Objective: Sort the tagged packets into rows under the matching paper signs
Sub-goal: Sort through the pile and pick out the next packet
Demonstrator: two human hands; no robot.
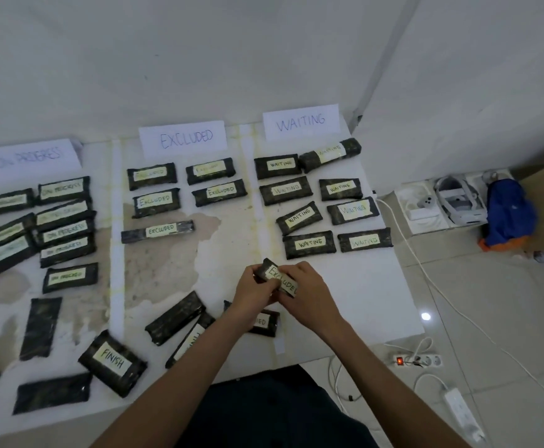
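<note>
Both hands hold one dark packet tagged EXCLUDED above the white board's front middle. My left hand grips its left end and my right hand its right end. Three paper signs stand at the back: ON PROGRESS, EXCLUDED, WAITING. Rows of tagged packets lie under each, such as an EXCLUDED packet and a WAITING packet. Unsorted packets lie near the front, including a FINISH packet and one partly hidden under my left wrist.
The white board ends at the right, where tiled floor holds a power strip, white cables, an adapter, a white headset in its box and a blue bag. Several untagged-side packets lie at the front left.
</note>
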